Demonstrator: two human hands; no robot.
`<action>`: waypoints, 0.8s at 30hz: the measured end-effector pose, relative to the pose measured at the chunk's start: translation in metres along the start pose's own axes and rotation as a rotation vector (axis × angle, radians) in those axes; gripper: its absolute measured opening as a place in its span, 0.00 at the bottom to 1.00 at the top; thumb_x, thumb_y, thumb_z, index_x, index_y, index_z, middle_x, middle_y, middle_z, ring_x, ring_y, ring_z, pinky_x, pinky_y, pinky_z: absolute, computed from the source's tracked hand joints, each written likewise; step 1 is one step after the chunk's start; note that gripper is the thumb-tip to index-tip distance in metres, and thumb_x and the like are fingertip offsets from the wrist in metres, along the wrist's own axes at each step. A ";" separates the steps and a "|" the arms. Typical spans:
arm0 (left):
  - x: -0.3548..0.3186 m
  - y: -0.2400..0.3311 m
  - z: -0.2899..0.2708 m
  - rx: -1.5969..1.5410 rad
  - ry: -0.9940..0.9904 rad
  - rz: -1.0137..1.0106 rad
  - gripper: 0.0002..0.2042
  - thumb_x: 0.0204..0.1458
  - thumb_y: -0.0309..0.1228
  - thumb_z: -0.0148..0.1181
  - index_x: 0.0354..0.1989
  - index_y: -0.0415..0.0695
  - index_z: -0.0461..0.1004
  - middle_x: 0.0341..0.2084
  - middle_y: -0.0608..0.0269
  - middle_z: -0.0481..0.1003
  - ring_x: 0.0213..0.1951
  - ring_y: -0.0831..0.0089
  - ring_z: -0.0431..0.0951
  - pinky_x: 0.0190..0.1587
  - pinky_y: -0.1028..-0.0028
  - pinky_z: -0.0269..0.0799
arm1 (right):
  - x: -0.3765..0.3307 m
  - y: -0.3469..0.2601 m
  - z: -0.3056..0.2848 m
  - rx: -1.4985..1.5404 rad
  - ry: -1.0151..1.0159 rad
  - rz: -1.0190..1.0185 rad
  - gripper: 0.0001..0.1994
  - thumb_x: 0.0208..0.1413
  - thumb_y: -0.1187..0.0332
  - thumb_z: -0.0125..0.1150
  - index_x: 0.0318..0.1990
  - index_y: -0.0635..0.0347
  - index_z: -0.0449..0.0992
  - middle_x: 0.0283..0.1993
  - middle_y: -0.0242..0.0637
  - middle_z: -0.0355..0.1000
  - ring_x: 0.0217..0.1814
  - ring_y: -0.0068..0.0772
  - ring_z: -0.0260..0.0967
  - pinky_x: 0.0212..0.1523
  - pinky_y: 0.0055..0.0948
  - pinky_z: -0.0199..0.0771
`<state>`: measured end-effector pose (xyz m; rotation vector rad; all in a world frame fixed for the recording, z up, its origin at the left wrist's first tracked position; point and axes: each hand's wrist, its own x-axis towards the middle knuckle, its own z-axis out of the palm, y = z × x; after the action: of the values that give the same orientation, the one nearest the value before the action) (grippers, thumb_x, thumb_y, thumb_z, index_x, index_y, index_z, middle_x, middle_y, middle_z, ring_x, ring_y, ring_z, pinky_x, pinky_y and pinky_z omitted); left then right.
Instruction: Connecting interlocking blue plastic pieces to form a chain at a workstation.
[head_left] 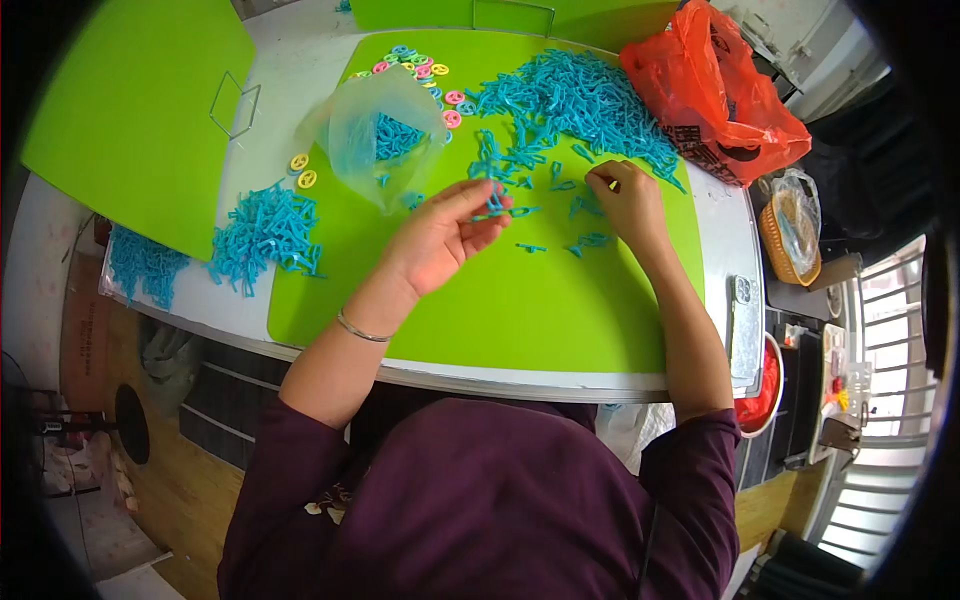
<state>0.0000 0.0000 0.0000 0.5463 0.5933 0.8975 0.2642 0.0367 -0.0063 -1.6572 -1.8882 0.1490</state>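
My left hand (432, 232) pinches a few small blue plastic clips (496, 200) between thumb and fingers, above the green board (480, 320). To its right, my right hand (632, 202) has its fingers closed together low over the board. Whatever those fingers hold, if anything, is hidden. Loose blue clips (592, 240) lie scattered beside and below its fingertips. Behind both hands spreads a large heap of blue clips (585, 95). A translucent plastic bag (355, 115) with more blue clips inside stands open just beyond my left hand.
Coloured plastic rings (452, 118) lie behind the bag, with yellow rings (306, 179) to its left. Further left is another clip pile (265, 240). A red plastic bag (700, 90) sits at the back right. A phone (742, 290) rests near the table's right edge.
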 end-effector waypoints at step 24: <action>0.002 -0.015 0.009 0.016 0.033 0.065 0.08 0.54 0.27 0.55 0.42 0.41 0.71 0.35 0.59 0.75 0.38 0.73 0.76 0.42 0.79 0.75 | -0.024 -0.051 -0.031 0.794 -0.651 0.072 0.05 0.52 0.72 0.59 0.34 0.64 0.74 0.29 0.34 0.74 0.31 0.21 0.71 0.33 0.21 0.70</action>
<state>0.0151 -0.0078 -0.0042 0.5691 0.6163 0.9652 0.2364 -0.0054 0.0339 -1.1675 -1.8067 1.4085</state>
